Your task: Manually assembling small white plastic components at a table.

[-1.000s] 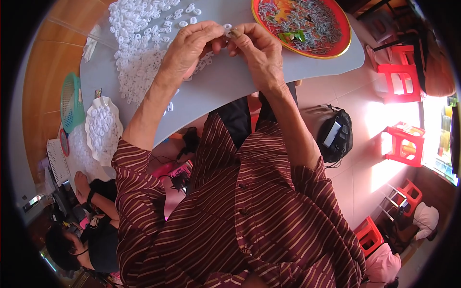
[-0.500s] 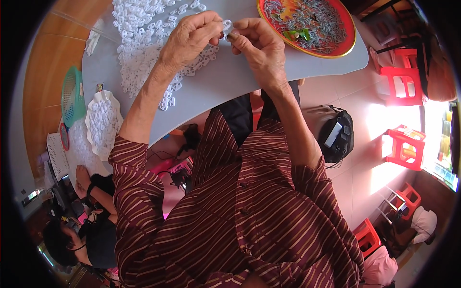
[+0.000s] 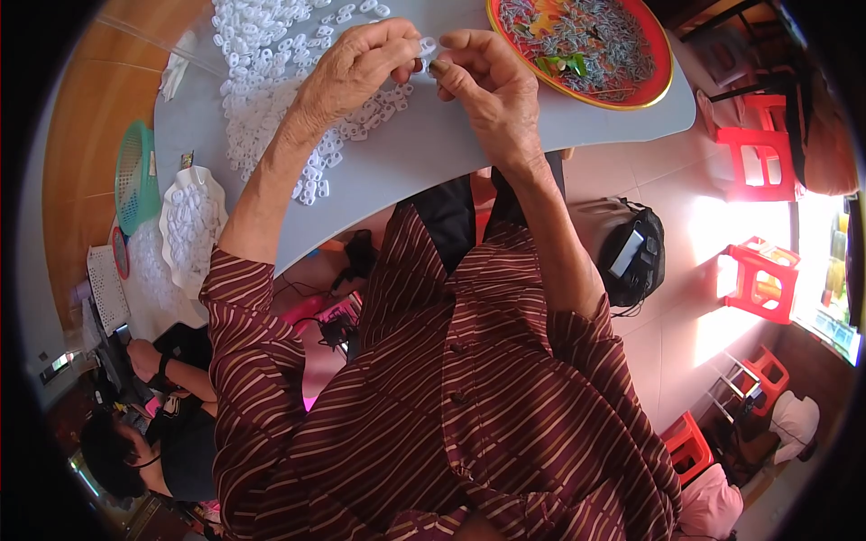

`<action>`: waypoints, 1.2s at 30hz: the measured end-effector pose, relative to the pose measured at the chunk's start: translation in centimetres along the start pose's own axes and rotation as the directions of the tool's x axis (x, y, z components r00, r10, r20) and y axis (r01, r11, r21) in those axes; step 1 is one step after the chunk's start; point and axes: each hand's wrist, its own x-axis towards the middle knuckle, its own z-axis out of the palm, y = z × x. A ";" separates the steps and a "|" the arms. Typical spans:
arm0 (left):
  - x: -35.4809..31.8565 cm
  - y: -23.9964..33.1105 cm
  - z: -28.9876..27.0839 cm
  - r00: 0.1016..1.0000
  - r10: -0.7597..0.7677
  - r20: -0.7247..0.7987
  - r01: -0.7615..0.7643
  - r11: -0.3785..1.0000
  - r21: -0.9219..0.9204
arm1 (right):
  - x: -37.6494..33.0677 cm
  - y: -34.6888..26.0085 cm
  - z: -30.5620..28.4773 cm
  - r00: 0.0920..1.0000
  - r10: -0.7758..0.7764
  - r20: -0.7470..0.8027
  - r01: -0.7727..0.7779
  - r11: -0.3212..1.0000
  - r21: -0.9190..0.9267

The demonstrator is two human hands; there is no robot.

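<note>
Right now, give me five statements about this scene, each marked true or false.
1. A green leaf lies in the round red tray. True.
2. The left hand grips a spoon. False: a small white plastic piece is at its fingertips.
3. The scalloped white dish is empty. False: it holds many white pieces.
4. Loose white plastic parts lie left of the tray. True.
5. The green mesh basket is at the picture's right. False: it is at the left.

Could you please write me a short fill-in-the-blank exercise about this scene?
The small part between the left hand and the right hand is ____ in colour.
The round tray stands to the ____ of the heaped parts on the table.
The plastic stools on the tiled floor are coloured ____.
Missing words: white; right; red.
</note>
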 end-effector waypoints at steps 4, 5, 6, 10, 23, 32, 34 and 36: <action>-0.1 0.4 0.1 1.000 -0.016 0.016 0.016 1.000 0.001 | 0.0 -0.1 0.0 1.000 0.003 0.009 -0.003 1.000 -0.013; -0.1 0.4 0.1 1.000 -0.015 0.023 0.014 1.000 0.007 | 0.0 -0.1 0.0 1.000 -0.002 0.015 0.002 1.000 -0.026; 0.0 0.4 0.1 1.000 -0.014 0.023 0.014 1.000 0.006 | 0.0 -0.1 0.0 1.000 -0.002 0.015 0.002 1.000 -0.026; 0.1 0.5 0.0 0.993 0.000 0.122 -0.008 0.998 0.065 | -0.1 0.0 -0.1 1.000 0.001 0.012 -0.001 0.999 -0.034; -1.6 -0.5 3.5 0.960 0.073 -0.272 -0.079 0.997 -0.009 | 0.0 0.0 0.0 0.999 0.026 0.019 -0.024 0.998 -0.063; -1.8 -0.4 3.3 0.954 0.072 -0.291 -0.074 0.997 0.003 | -0.2 0.5 0.2 0.996 -0.043 0.075 0.058 0.978 -0.199; -1.8 -0.6 3.4 0.955 0.075 -0.288 -0.076 0.997 0.006 | -0.2 0.5 0.2 0.997 -0.037 0.072 0.050 0.981 -0.189; -1.9 -0.9 3.4 0.956 0.078 -0.284 -0.078 0.997 0.011 | -0.2 0.4 0.3 0.997 -0.031 0.069 0.043 0.983 -0.178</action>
